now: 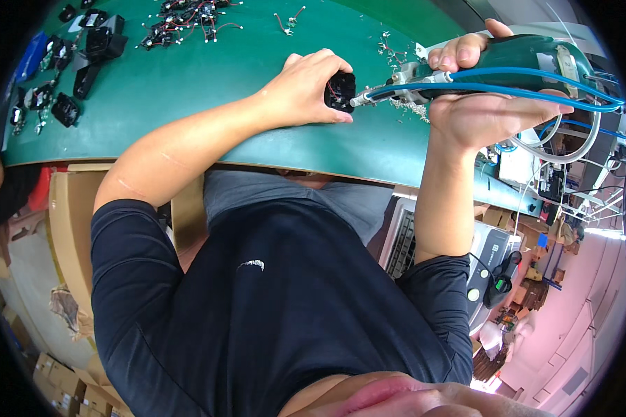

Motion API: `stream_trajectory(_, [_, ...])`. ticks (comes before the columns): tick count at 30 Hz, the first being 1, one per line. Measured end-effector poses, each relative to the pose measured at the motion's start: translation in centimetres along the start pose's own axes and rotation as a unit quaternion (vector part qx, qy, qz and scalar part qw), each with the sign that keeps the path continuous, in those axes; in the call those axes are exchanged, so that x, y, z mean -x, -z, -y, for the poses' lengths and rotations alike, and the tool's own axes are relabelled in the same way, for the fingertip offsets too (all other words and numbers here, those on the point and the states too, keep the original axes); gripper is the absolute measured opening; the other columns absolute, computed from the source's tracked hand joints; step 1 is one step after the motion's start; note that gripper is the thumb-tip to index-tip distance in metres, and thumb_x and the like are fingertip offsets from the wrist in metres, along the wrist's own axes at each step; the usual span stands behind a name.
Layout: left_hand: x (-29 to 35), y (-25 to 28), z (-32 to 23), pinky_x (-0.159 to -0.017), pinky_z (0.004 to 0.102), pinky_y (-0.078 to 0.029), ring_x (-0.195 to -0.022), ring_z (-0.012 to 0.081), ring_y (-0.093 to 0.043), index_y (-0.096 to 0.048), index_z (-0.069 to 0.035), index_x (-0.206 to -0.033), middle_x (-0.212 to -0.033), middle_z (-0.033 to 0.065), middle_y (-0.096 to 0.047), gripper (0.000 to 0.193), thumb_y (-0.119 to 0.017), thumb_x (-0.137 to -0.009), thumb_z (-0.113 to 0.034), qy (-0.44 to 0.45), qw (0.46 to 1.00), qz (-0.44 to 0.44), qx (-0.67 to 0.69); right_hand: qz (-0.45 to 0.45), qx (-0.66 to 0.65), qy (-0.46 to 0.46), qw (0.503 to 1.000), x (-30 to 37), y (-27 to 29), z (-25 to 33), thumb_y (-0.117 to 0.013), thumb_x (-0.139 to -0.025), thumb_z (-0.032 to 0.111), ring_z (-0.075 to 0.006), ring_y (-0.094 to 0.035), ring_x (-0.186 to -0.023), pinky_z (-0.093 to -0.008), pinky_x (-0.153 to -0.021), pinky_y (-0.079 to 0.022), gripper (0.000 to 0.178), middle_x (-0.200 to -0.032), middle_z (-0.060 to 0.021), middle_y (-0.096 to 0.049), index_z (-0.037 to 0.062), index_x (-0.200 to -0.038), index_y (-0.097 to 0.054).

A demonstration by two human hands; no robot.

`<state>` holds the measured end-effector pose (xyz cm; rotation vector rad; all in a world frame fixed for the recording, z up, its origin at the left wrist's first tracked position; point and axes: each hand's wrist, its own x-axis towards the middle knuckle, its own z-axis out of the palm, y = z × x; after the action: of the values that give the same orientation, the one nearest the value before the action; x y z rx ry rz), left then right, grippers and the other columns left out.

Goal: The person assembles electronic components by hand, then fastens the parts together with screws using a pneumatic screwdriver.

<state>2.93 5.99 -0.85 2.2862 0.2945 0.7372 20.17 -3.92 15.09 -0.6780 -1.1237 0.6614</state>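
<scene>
Work surface: a green mat-covered bench [188, 90], its near edge seen curving across the upper half of the view. At the far left of the bench, a scatter of black plastic housings [83, 52] is laid out; further back, a cluster of small wired assemblies [188, 24] with red and black leads. Small metal bits and offcuts [403, 104] are strewn on the mat just beside the work point. Cardboard boxes [69, 229] are stacked under the bench at left. At right, below bench level, light-coloured equipment [494, 250] with a keypad and a black handheld scanner [502, 278] is seen; the room beyond runs off to the lower right, washed pink by the lens.

A small black housing [340, 92] is pinched in the left hand [302, 90], fingers closed around it, the heel of the hand resting on the mat near the bench's front edge. Its open face, with red wiring visible inside, is turned toward the person's right.

A green pneumatic driver [528, 62] is gripped in the right hand [480, 104], fingers wrapped over the body. Its long axis runs roughly horizontal, left to right, with the bit end [368, 97] pointed left and touching the black housing. Blue air hoses [508, 87] are routed along the tool body and off to the right.

Hands are just beside each other, joined through tool and part.
</scene>
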Motion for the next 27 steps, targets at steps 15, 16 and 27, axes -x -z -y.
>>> stream_trajectory(15, [0.2,0.1,-0.2,-0.098,0.0403,-0.041,-0.107,0.0258,-0.063,-0.061,-0.011,-0.128,-0.112,0.0060,-0.063,0.071,-0.092,-0.071,-0.039,0.013,1.000,-0.005,0.010,0.054,-0.048,-0.023,0.997,0.1,-0.1,-0.4,-0.020,-0.074,0.105,-0.0231,-0.054,-0.063,-0.0377,-0.062,-0.046,0.123,-0.076,-0.0101,-0.059,-0.0001,-0.122,-0.062])
stream_trajectory(16, [0.4,0.0,0.0,-0.098,0.0403,-0.041,-0.106,0.0257,-0.063,-0.061,-0.011,-0.128,-0.112,0.0058,-0.063,0.070,-0.092,-0.071,-0.038,0.005,1.000,-0.015,0.007,0.053,-0.032,-0.031,0.998,-0.1,-0.3,-0.3,-0.020,-0.074,0.105,-0.0228,-0.054,-0.063,-0.0374,-0.062,-0.046,0.124,-0.076,-0.0095,-0.058,-0.0005,-0.123,-0.062])
stream_trajectory(27, [0.1,0.2,-0.2,-0.098,0.0390,-0.038,-0.108,0.0267,-0.060,-0.061,-0.010,-0.130,-0.112,0.0067,-0.062,0.073,-0.092,-0.070,-0.036,0.006,1.000,0.004,0.013,-0.122,0.039,0.071,0.989,-2.2,-4.8,-0.2,-0.026,-0.098,0.081,-0.0193,-0.055,-0.045,-0.0293,-0.042,-0.049,0.091,-0.061,-0.0069,-0.056,-0.0025,-0.111,-0.057])
